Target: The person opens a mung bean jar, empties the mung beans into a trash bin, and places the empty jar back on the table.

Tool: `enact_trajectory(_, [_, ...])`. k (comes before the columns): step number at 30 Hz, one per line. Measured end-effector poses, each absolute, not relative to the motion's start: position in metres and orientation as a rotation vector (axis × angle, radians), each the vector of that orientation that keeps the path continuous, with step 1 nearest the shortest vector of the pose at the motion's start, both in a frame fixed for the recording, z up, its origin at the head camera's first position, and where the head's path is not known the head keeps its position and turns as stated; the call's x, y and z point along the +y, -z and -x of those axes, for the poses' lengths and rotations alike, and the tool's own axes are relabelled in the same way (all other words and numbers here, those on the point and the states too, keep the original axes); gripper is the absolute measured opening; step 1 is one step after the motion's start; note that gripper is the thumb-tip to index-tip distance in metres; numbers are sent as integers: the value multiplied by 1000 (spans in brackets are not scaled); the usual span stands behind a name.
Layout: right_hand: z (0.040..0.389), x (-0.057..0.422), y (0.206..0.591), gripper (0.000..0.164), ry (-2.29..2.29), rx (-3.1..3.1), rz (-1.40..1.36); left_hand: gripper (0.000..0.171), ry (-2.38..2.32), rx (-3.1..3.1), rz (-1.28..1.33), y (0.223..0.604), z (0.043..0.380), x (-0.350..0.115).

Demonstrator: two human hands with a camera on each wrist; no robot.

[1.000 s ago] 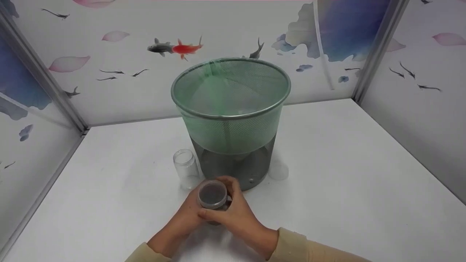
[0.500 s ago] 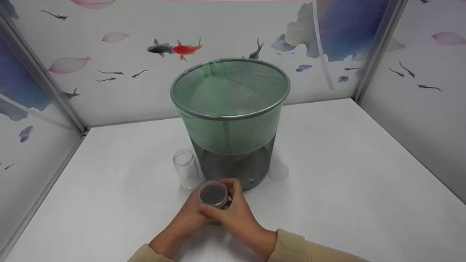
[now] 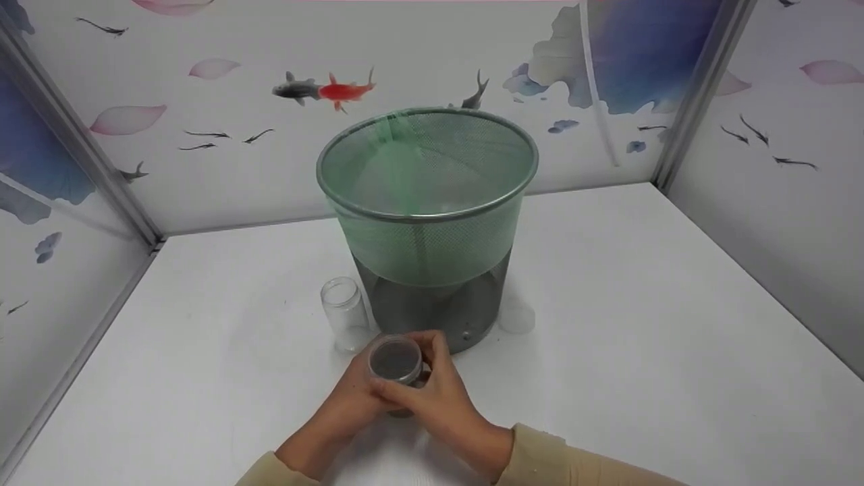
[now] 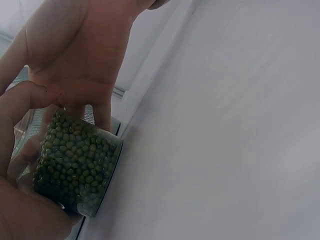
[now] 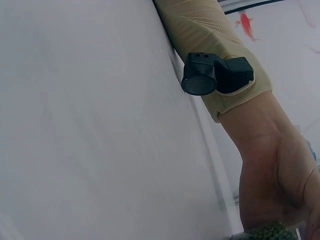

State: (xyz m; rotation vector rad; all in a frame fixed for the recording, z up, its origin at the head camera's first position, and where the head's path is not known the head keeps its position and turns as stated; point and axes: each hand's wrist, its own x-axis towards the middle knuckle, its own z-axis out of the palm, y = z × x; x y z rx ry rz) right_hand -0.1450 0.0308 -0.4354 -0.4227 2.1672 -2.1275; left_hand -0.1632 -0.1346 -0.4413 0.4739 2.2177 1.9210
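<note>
Both hands grip a clear jar near the front of the table, in front of the bin. The left hand wraps the jar from the left. The right hand holds its upper part from the right, thumb across the near side below the rim. Small green beans, like mung beans, fill the jar in the left wrist view. Some beans also show at the bottom of the right wrist view. Whether a lid covers the jar cannot be told. Most of the jar's side is hidden by the fingers in the head view.
A grey mesh bin lined with a green bag stands behind the hands. An empty clear jar is upright at its left. At its right lies a clear round disc, possibly a lid. Printed panels wall the white table.
Both hands and the jar have shifted only very slightly toward the person, mostly in the first half second. The grip looks the same, and the bin and empty jar stay put.
</note>
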Motion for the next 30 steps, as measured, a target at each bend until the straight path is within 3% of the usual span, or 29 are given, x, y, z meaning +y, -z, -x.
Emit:
enact_trajectory(11, [145, 32, 436, 70, 2136, 2116, 442, 80, -1912, 2220, -476, 443, 164, -136])
enact_trajectory(30, [145, 33, 433, 84, 2045, 2101, 372, 82, -1894, 2246, -463, 442, 165, -135])
